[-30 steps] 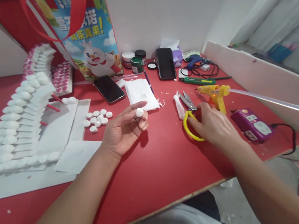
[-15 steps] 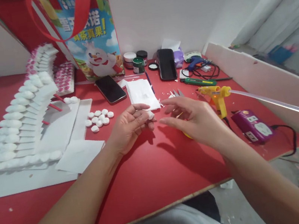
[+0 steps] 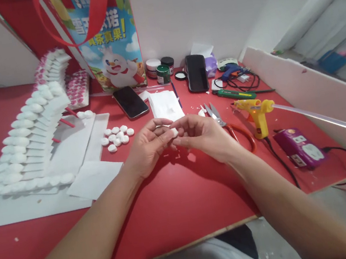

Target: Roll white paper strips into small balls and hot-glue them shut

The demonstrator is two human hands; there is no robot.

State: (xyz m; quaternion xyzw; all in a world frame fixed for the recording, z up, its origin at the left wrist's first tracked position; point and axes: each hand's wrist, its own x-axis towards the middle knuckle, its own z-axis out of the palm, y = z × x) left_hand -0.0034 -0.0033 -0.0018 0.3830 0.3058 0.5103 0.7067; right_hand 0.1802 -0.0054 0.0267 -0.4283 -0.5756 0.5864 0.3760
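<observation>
White and small, the piece (image 3: 175,133) at frame centre is pinched where left hand (image 3: 149,147) and right hand (image 3: 206,135) meet, and I judge uneven pressure could deform it, while a rightward swing could snag the cord (image 3: 280,159) of the yellow glue gun (image 3: 259,121) at frame right.

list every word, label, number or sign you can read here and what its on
"雪 … 诺": large white characters on the shopping bag; those between are partly hidden by its red handle.
"真茶真果!": yellow, below that, its first character partly covered.
Too small or blurred to read: the bag's top logo, and markings on the green jar, green-handled tool, glue gun and purple power strip.
</observation>
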